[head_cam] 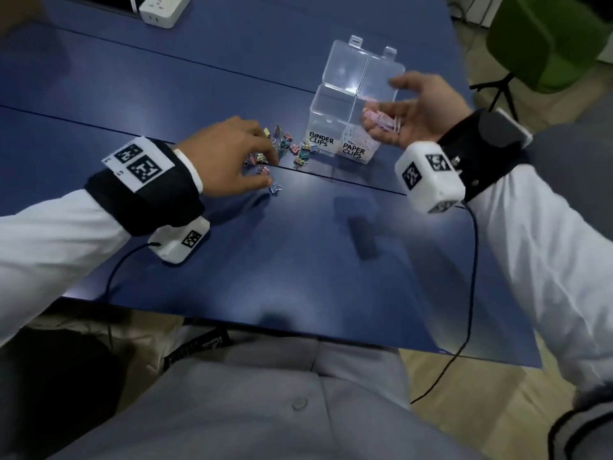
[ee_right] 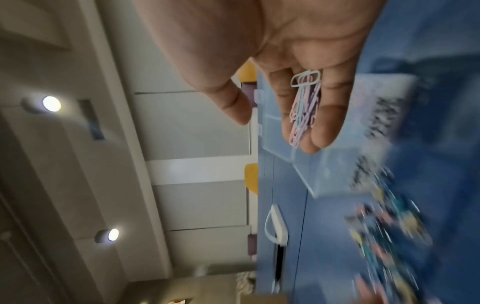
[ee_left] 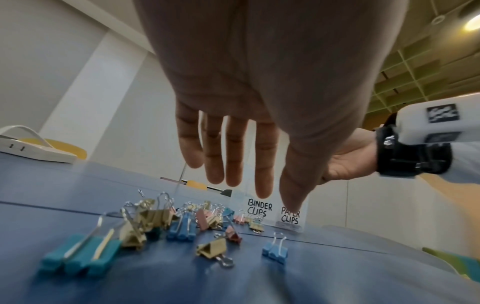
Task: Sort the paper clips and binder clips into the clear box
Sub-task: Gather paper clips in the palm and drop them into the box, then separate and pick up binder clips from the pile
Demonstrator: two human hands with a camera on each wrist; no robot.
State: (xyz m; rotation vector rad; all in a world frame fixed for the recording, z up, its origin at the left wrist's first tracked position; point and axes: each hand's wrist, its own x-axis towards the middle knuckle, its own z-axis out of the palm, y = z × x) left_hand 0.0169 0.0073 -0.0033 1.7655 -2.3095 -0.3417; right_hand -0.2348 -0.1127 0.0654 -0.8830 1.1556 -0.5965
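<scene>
A clear two-compartment box (head_cam: 326, 106) stands on the blue table (head_cam: 298, 260) with both lids open, labelled "BINDER CLIPS" and "PAPER CLIPS" (ee_left: 289, 216). Some pale paper clips (head_cam: 356, 137) lie in its right compartment. Several coloured binder clips (head_cam: 295, 151) (ee_left: 161, 218) lie scattered left of the box. My left hand (head_cam: 262, 167) (ee_left: 262, 174) hovers over them, fingers straight and spread, holding nothing. My right hand (head_cam: 384, 107) (ee_right: 285, 123) is palm up just above the right compartment, thumb apart, with pastel paper clips (head_cam: 384, 122) (ee_right: 303, 107) lying across its straight fingers.
A white power strip (head_cam: 164, 6) (ee_left: 33, 148) sits at the table's far left. A green chair (head_cam: 557, 38) stands beyond the right edge. A seam (head_cam: 348, 182) crosses the tabletop. Black wrist cables (head_cam: 471, 293) hang over the near edge.
</scene>
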